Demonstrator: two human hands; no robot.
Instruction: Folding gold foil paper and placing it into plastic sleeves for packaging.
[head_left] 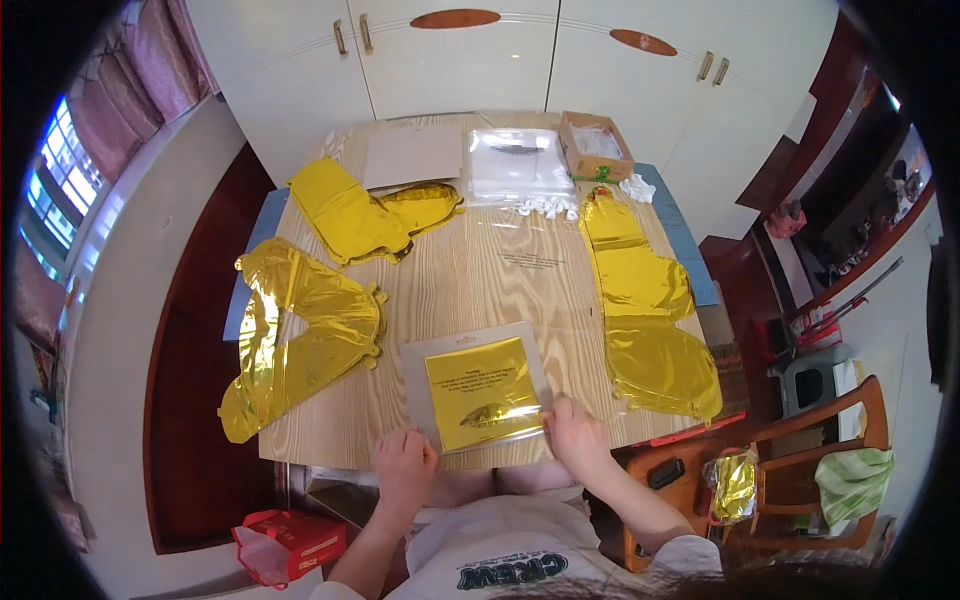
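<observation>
A clear plastic bag [470, 338] lies flat near the table's front edge, with a grey card [421, 383] and a folded gold foil balloon [484, 378] inside it. At the bag's lower left corner, the fingers of my left hand [403, 462] are curled closed against its edge; the exact hold is partly hidden. My right hand [578, 437] pinches the bag's lower right edge. Flat gold foil balloons surround it: one [300, 335] at the left, another [345, 220] at the far left, and a long one [645, 310] along the right.
At the back are a grey card [413, 157], a stack of clear bags [517, 168], small white pieces [545, 207] and an open cardboard box [597, 147]. Right of me, a wooden chair [800, 425] bears a gold packet [733, 485]. A red bag [287, 546] stands lower left.
</observation>
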